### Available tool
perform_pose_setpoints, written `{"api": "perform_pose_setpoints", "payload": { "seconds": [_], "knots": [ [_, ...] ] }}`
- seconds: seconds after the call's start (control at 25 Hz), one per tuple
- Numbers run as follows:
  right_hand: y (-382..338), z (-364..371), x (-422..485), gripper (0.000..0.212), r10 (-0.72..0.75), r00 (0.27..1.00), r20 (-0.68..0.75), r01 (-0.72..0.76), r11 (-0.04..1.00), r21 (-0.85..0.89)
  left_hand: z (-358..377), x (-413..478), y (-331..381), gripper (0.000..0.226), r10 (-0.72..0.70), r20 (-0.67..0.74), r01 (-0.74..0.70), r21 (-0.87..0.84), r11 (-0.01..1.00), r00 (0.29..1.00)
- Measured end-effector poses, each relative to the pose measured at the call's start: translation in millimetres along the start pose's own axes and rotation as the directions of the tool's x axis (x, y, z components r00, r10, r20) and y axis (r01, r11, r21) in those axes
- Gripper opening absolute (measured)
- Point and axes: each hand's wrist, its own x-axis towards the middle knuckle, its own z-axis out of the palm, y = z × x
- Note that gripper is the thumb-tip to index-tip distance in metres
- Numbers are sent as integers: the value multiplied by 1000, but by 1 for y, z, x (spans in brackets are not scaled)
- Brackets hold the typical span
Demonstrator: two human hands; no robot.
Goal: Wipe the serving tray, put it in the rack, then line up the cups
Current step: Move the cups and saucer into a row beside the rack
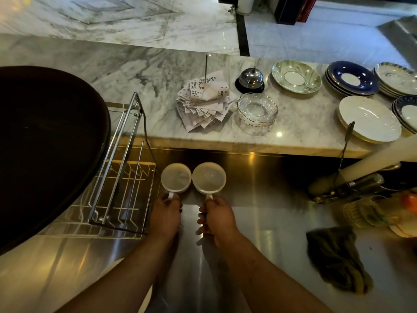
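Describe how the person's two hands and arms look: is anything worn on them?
Both forearms are bare up to the picture's lower edge: no sleeves, gloves, watch or bracelet show. The left hand has dark polish on a fingernail. The right hand shows no ring. Small dark spots mark the right forearm.

Two white cups: a left cup (176,178) and a right cup (209,177). Two hands: left hand (165,216), right hand (217,219), one on each cup handle. One dark serving tray (45,150). One wire rack (117,177). One desk bell (250,80). One receipt spike (204,102) with a pile of slips, number not countable. One dark cloth (336,260). Six groups of saucers on the marble surface (140,71); the count within each stack cannot be determined.
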Motion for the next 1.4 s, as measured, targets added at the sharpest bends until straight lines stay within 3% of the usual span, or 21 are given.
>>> {"api": "perform_pose_setpoints", "payload": {
  "seconds": [0.2,0.28,0.36,0.44,0.52,0.64,0.76,0.92,1.04,1.24,1.4],
  "knots": [
    [2,-10,-15,20,-19,998,-54,17,999,-36,-7,-15,3,24,-142,61,144,-32,989,988],
    [5,-21,-23,22,-24,995,-93,15,995,-95,-11,-21,3,24,-180,102,172,79,982,978],
    [12,-35,-30,24,-121,989,-88,84,935,-344,-18,-32,2,23,-158,208,96,279,955,965],
    [22,-48,-40,29,-265,963,-49,159,707,-689,-27,-46,-1,22,-80,315,-88,486,869,946],
    [34,-58,-50,39,-406,914,17,209,434,-876,-38,-61,-8,25,52,376,-313,678,666,925],
    [51,-68,-71,56,-565,811,151,256,111,-960,-50,-82,-21,48,257,460,-523,793,312,850],
    [66,-74,-93,68,-582,782,223,239,-51,-970,-60,-100,-36,63,328,542,-608,781,141,773],
    [85,-82,-127,76,-530,824,202,213,-42,-976,-82,-120,-50,72,360,587,-657,747,105,725],
    [102,-85,-159,76,-548,816,183,207,-18,-978,-105,-141,-59,72,374,579,-662,736,142,724],
    [115,-79,-187,70,-564,784,261,299,-25,-954,-149,-170,-71,67,410,468,-589,770,246,783],
    [128,-66,-195,63,-549,725,415,442,-91,-892,-193,-192,-90,66,421,304,-441,852,282,855]
  ]
}}
